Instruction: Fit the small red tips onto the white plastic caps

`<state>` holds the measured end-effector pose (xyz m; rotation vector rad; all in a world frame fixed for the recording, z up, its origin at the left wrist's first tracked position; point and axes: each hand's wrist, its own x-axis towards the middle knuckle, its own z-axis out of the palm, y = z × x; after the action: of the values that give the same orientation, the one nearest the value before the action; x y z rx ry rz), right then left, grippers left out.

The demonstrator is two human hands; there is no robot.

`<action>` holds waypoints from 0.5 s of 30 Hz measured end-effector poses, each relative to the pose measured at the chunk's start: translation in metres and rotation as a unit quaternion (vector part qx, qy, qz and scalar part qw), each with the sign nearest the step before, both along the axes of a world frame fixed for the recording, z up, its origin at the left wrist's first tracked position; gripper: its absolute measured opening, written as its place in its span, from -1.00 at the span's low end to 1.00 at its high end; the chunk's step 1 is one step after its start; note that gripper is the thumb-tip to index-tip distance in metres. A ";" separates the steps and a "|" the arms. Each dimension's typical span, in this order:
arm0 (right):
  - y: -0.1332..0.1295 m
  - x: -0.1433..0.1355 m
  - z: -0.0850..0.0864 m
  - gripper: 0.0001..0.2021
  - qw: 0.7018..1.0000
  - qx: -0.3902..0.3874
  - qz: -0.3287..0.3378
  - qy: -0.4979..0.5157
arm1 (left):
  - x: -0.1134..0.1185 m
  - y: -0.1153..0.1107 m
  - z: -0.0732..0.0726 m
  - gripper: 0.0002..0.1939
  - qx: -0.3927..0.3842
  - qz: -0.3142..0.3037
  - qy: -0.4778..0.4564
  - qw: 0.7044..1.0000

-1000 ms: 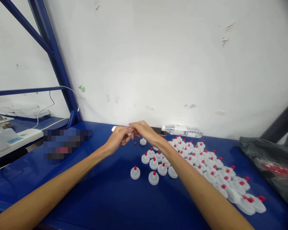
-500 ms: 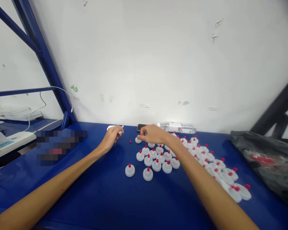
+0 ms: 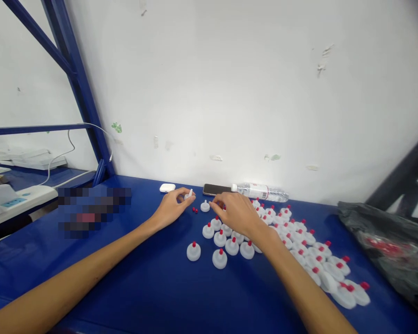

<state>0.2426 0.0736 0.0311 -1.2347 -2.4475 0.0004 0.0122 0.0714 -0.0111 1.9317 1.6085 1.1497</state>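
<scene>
My left hand [image 3: 176, 205] is closed around a white nozzle cap [image 3: 189, 195], its bare spout pointing up between thumb and fingers. A second white cap with a bare spout [image 3: 205, 206] stands upright on the blue table, between my hands. Just right of it is my right hand [image 3: 235, 211], fingers bent and slightly apart, with nothing visible in them. Two tiny red tips [image 3: 195, 210] lie on the table near my left fingertips. Many white caps with red tips [image 3: 220, 238] stand below and right of my right hand, some hidden under my forearm.
Along the wall lie a white case [image 3: 167, 188], a black phone [image 3: 216, 189] and a clear plastic bottle [image 3: 261, 191]. A dark plastic bag [image 3: 386, 246] with red pieces showing is at the right. A white power strip [image 3: 21, 202] sits at the left, beyond the blue frame [image 3: 80, 93].
My right hand has moved right, off the cap, which now shows a bare spout. A second red tip lies beside the first. My left hand has come right, nearer the cap. The view shifted slightly.
</scene>
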 end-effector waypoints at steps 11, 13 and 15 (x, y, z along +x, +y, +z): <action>-0.002 0.014 -0.006 -0.88 0.999 -0.015 0.029 -0.025 | 0.016 -0.021 0.007 -0.71 0.019 -0.073 0.101 0.992; -0.001 0.016 -0.005 -0.86 1.000 0.000 0.024 -0.017 | 0.019 -0.025 0.007 -0.74 0.016 -0.103 0.117 0.988; 0.000 0.017 -0.003 -0.84 1.000 0.021 0.015 -0.005 | 0.021 -0.027 0.006 -0.74 0.010 -0.125 0.128 0.984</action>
<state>0.2598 0.0739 0.0283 -1.1837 -2.4605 -0.0493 0.0328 0.0441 -0.0050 2.2952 1.4214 0.8488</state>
